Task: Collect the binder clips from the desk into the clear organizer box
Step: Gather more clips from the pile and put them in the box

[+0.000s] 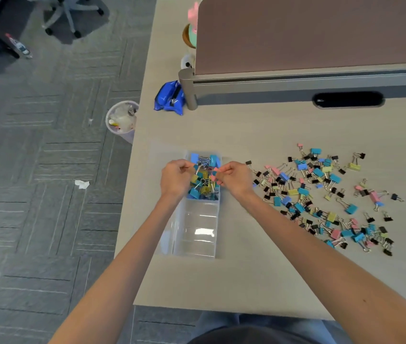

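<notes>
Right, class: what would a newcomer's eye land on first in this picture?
The bright scatter of binder clips on the desk, right of the clear box. Then the left hand and right hand meeting over the box's far, clip-filled end, the right pinching a pink clip.

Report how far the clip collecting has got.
Done: the far compartment of the clear organizer box holds a heap of binder clips. In hand: the right hand pinches pink clips over it; what the left hand holds is unclear. Left: a large scatter of loose clips on the desk.
</notes>
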Motion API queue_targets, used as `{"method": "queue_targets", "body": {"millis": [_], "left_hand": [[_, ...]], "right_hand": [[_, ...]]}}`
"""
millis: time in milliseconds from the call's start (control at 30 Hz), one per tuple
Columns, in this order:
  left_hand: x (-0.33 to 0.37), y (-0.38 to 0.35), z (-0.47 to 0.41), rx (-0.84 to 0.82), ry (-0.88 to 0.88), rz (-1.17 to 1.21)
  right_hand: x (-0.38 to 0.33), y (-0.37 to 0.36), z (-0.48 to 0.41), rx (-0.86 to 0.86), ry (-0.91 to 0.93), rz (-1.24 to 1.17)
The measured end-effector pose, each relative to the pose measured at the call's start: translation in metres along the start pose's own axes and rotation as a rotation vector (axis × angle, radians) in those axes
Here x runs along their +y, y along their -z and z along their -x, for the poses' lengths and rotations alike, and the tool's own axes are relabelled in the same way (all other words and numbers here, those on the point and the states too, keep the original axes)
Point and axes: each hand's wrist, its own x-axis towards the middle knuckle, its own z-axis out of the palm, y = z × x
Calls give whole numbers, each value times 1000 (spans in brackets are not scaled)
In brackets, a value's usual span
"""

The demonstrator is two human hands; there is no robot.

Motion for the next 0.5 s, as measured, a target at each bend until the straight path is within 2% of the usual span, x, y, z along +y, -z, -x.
{"method": "queue_targets", "body": {"millis": [100, 333, 500], "left_hand": [[-1, 2, -6, -8, -34, -112], [-1, 1, -14, 25, -126, -267], [-1, 0, -26, 33, -337, -373]], "right_hand": [[2, -7, -1, 33, -10, -23], [7, -16, -8, 86, 79, 173], [5, -15, -8, 119, 164, 307]]}}
